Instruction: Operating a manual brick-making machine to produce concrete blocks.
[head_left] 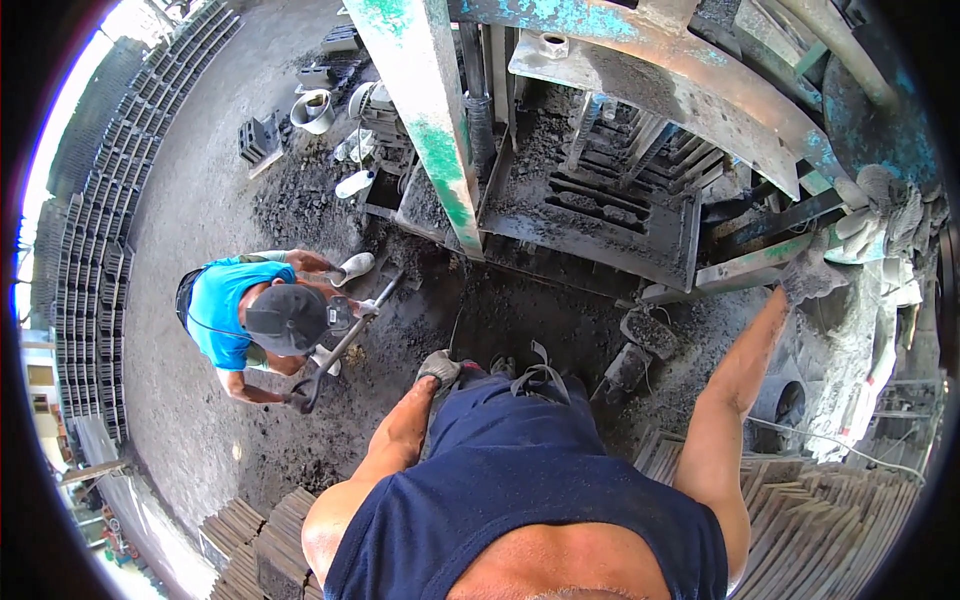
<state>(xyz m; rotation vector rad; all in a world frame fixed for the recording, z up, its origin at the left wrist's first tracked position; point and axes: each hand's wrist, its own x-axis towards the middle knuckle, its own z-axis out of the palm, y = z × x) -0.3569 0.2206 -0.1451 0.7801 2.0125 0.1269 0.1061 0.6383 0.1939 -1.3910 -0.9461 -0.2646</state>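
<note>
My left hand (pixel 438 367), in a grey work glove, rests low against my dark blue clothing at the upper leg; its fingers are too small and bunched to read. Out to the right, my right hand (pixel 815 272) wears a dirty grey glove and reaches to the machine's side frame, beside a bundle of worn gloves (pixel 880 215). What its fingers touch or grip is hidden. Ahead stands a block-making machine with green-and-white posts (pixel 430 130) and a slotted metal mould (pixel 610 200), coated with dark, crumbly mix.
On the left a co-worker in a blue shirt (pixel 222 305) bends over a long-handled shovel (pixel 345 345). Stacked blocks (pixel 95 290) line the far left. A bucket (pixel 313 112) and a bottle (pixel 354 184) lie beyond. Stacked boards (pixel 800 510) stand at lower right, more at lower left.
</note>
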